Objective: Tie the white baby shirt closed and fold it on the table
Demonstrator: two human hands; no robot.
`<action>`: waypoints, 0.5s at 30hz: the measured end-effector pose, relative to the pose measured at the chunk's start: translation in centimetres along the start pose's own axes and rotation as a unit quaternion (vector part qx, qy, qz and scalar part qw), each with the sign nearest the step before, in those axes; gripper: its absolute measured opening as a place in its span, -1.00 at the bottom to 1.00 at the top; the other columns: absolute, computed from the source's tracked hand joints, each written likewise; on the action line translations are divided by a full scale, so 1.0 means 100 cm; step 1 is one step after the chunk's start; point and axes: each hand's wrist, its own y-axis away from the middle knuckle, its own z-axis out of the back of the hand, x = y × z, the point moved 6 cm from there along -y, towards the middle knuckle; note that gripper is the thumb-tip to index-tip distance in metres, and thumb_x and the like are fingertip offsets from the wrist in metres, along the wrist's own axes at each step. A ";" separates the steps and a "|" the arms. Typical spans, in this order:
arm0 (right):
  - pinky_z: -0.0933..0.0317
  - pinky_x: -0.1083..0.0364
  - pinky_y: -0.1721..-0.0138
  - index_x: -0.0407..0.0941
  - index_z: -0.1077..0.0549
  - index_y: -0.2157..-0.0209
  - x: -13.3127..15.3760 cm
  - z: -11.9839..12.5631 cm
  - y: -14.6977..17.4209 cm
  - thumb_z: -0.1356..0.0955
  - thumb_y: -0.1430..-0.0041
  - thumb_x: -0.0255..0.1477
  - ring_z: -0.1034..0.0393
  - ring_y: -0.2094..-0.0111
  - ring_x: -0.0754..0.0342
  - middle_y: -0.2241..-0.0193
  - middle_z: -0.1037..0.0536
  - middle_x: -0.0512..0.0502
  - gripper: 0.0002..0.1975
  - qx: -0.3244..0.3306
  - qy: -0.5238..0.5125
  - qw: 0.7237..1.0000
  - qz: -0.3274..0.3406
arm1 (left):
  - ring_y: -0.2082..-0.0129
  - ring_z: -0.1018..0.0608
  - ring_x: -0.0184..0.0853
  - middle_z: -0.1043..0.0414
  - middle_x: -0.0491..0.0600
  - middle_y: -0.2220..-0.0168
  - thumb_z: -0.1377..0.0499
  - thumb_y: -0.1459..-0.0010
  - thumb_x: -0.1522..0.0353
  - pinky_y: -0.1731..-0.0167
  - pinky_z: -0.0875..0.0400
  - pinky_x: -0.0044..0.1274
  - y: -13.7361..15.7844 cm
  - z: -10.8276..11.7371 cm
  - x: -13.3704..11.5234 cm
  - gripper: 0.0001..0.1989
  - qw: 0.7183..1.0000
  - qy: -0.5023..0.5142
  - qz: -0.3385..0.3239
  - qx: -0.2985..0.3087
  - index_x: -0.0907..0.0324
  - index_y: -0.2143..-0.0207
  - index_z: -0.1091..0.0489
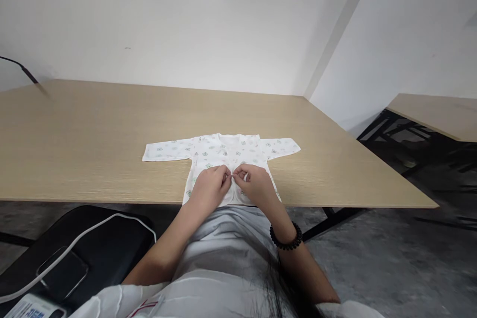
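Both our hands are at the center of the dial, twelve o'clock being toward the wall. Our left hand [213, 184] and right hand [256, 185] are close together, thumb and fingertips of each pinched on the front opening of a small white shirt [212, 148]; the fingertips nearly meet. Exactly what lies between them is too small to make out.

The shirt lies flat under and beyond our hands, printed with small green and grey motifs. Relative to the pinch: collar at twelve; one sleeve stretched out between nine and ten, the other at two; lower panels at six, partly covered by our hands and reaching the near edge of the table [112, 119].

A black beaded bracelet [286, 237] circles our right wrist, between four and five. Our light clothing [231, 243] is at six, just beside the table edge.

Farther out: black chair [122, 238] at eight, a white cable [85, 233] running across it; thin black rod [30, 74] at ten, by the table's far left; white wall [167, 30] at twelve; second table [439, 114] between two and three, well apart; grey floor [372, 258] at four.
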 end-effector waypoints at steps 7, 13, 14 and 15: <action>-0.08 0.15 0.43 -0.06 -0.42 0.48 -0.003 -0.001 0.000 -0.32 -0.07 -0.44 -0.29 0.52 0.12 0.57 -0.45 0.06 -0.92 -0.015 -0.017 1.000 -0.006 | 0.41 -0.51 -0.25 -0.48 -0.03 0.45 -0.04 -0.27 0.38 0.46 -0.19 -0.48 0.000 0.000 -0.002 -0.83 1.000 -0.015 0.011 0.013 0.12 0.39 -0.35; -0.13 0.15 0.41 -0.07 -0.44 0.46 -0.013 -0.002 -0.003 -0.32 -0.02 -0.45 -0.30 0.52 0.12 0.55 -0.48 0.05 -0.95 -0.016 -0.061 0.997 -0.039 | 0.43 -0.50 -0.24 -0.45 -0.05 0.49 -0.06 -0.23 0.41 0.47 -0.16 -0.48 0.000 -0.001 -0.002 -0.88 0.999 -0.035 0.025 0.014 0.12 0.36 -0.36; -0.13 0.15 0.40 -0.08 -0.44 0.45 -0.014 -0.002 -0.004 -0.32 -0.02 -0.44 -0.32 0.50 0.11 0.54 -0.49 0.04 -0.95 -0.011 -0.062 0.997 -0.042 | 0.43 -0.50 -0.24 -0.45 -0.05 0.50 -0.06 -0.22 0.41 0.47 -0.16 -0.49 0.000 0.000 -0.002 -0.88 0.999 -0.038 0.026 0.014 0.12 0.35 -0.37; -0.13 0.14 0.40 -0.08 -0.45 0.44 -0.015 -0.002 -0.005 -0.32 -0.04 -0.44 -0.33 0.49 0.10 0.53 -0.51 0.03 -0.94 -0.003 -0.061 0.997 -0.044 | 0.44 -0.50 -0.24 -0.44 -0.06 0.50 -0.06 -0.22 0.41 0.47 -0.16 -0.48 0.000 0.000 -0.002 -0.89 0.999 -0.039 0.027 0.012 0.12 0.33 -0.38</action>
